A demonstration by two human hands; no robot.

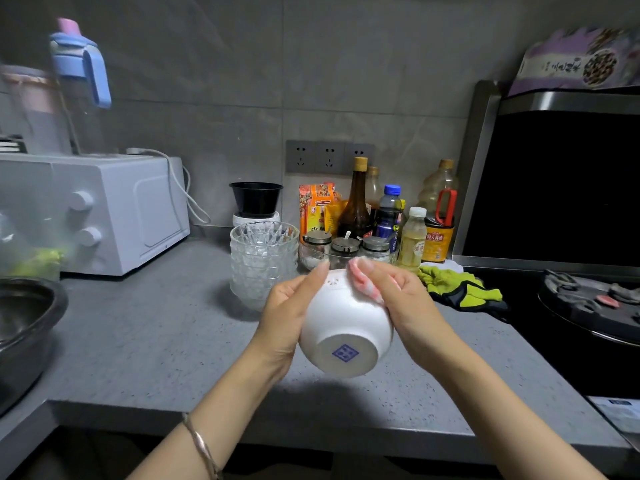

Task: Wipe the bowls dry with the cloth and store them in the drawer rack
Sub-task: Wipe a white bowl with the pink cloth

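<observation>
A white ceramic bowl (341, 323) with a blue mark on its base is held above the counter, its base tipped toward me. My left hand (289, 306) grips its left side, fingers curled round the rim. My right hand (394, 299) presses a pink and white cloth (363, 284) against the bowl's upper right wall and rim, gripping the cloth. A stack of several clear glass bowls (263, 261) stands on the counter just behind my left hand. No drawer rack is in view.
Grey counter (156, 327). White microwave (104, 213) at the left, dark metal basin (24, 323) at the far left edge. Sauce bottles and spice jars (374, 220) stand behind the bowl. Green gloves (457, 285) lie right, beside a black stove (571, 306).
</observation>
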